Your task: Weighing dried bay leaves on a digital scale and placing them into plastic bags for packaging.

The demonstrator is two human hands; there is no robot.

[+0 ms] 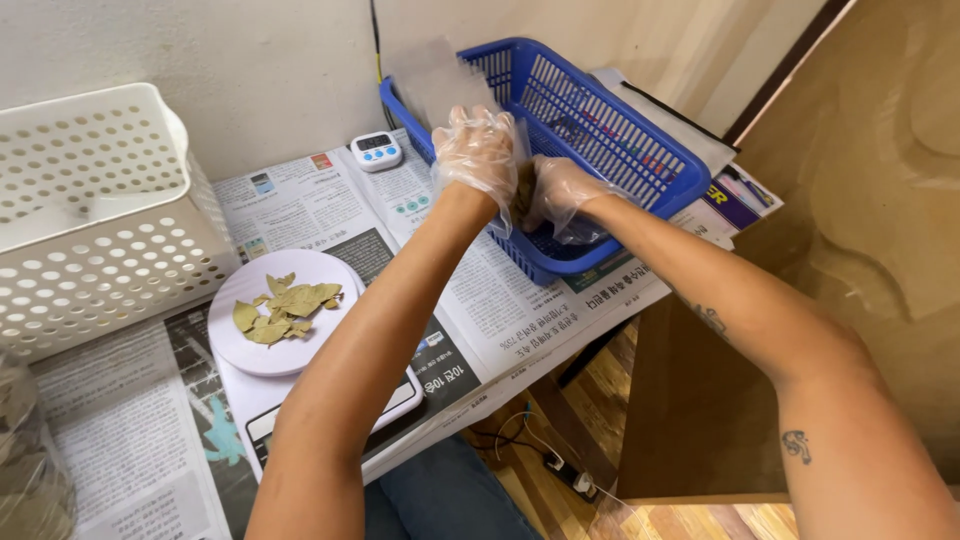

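**Gloved hands pack a small clear bag over the blue basket**

Both hands are up at the near rim of the blue plastic basket (640, 150), each in a thin disposable glove. The left hand (478, 150) pinches the top of a small clear bag (521, 170), fingers curled closed on the film. The right hand (560, 190) is pressed against the bag from the other side, fingers bunched around something dark, likely leaves; how tightly they close I cannot tell, since the gloves and the bag hide the tips.

To do this well, my read is: hold the bag's mouth wide and steady with the left, feed the brittle leaves in gently so they don't crumble, and keep it all above the basket so strays drop inside.

Down on the newspaper-covered desk (320, 200), a white plate (330, 345) sits on a kitchen scale (400, 400), with a loose heap of dried bay leaves (285, 308) on it. A small digital timer (377, 151) lies just behind, and a white perforated basket (95, 215) stands far left.
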